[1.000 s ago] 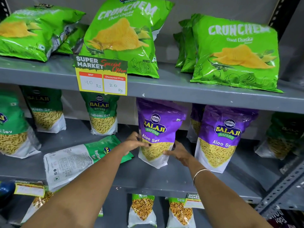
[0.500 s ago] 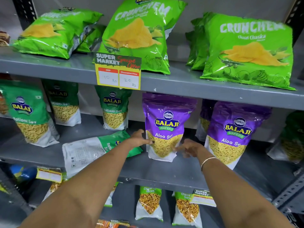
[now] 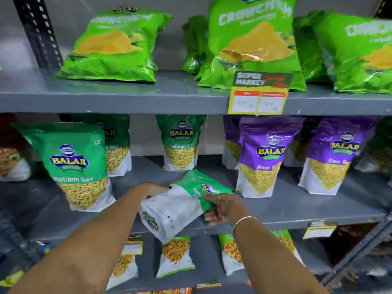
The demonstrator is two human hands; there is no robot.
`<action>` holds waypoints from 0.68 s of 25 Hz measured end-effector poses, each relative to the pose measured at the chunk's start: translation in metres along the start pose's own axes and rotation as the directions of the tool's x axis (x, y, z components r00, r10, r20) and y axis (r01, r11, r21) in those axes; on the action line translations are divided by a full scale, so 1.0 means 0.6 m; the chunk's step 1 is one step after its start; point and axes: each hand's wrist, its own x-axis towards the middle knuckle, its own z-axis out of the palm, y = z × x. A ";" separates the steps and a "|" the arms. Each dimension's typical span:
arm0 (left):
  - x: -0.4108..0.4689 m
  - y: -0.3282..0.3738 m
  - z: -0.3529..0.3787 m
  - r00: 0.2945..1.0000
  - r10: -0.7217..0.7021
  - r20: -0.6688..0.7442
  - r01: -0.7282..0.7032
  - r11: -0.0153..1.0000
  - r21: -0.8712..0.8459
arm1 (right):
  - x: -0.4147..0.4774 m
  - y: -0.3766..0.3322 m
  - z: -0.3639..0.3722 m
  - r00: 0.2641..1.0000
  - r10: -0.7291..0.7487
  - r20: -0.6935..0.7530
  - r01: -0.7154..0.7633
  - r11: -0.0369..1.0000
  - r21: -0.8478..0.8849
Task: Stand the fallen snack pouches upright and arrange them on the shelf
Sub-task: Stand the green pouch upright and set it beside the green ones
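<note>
A fallen green Ratlami Sev pouch [image 3: 180, 205] lies back side up on the middle shelf [image 3: 297, 211], its bottom corner hanging past the front edge. My left hand [image 3: 151, 189] grips its upper left edge. My right hand [image 3: 220, 206] holds its right edge with fingers under it. Upright green Ratlami Sev pouches stand to the left [image 3: 78, 164] and behind [image 3: 181, 143]. Purple Aloo Sev pouches [image 3: 264, 158] [image 3: 333, 155] stand upright on the right.
Green Crunchem chip bags [image 3: 252, 43] lie on the top shelf behind a yellow price tag [image 3: 258, 96]. Small pouches [image 3: 175, 255] stand on the lower shelf. A black slotted post [image 3: 38, 32] rises at upper left; a grey frame [image 3: 358, 249] crosses lower right.
Both hands left the purple Aloo Sev pouch, which now stands upright, and moved left onto the fallen green pouch, taking hold of it. The view shifted left.
</note>
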 end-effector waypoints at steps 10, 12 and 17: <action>-0.104 0.029 -0.037 0.948 0.034 0.315 -0.048 0.998 0.036 | -0.066 -0.065 0.037 0.944 -0.271 -0.186 0.288 0.955 0.067; -0.114 0.047 -0.049 0.956 0.110 0.273 -0.115 0.993 -0.001 | -0.093 -0.106 0.040 0.892 -0.391 -0.226 0.406 0.914 0.019; -0.100 0.049 -0.042 0.956 0.290 -0.048 -0.294 0.948 -0.120 | -0.098 -0.165 0.074 0.672 -0.675 -0.304 0.657 0.733 -0.177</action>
